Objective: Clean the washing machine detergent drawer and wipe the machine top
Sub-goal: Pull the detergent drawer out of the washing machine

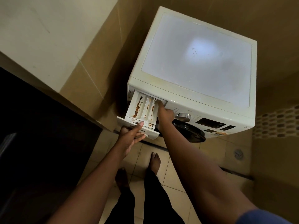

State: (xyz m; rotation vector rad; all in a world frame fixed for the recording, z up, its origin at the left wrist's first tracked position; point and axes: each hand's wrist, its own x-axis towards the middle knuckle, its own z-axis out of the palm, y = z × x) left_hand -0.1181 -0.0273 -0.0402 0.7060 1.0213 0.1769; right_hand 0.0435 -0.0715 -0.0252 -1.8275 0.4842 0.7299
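Detergent drawer [142, 110] pulled out of the white washing machine [194, 75], compartments streaked brown; left hand [131, 138] grips its front panel, lettering partly covered; right hand [165, 114] fingers reach into the rear right compartment, grasp indeterminable.

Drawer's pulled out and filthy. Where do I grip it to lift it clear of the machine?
Grip the detergent drawer by its front panel, from below and in front, where the left hand holds it. The stained compartments are open-topped and thin-walled. The right hand reaches its back end.
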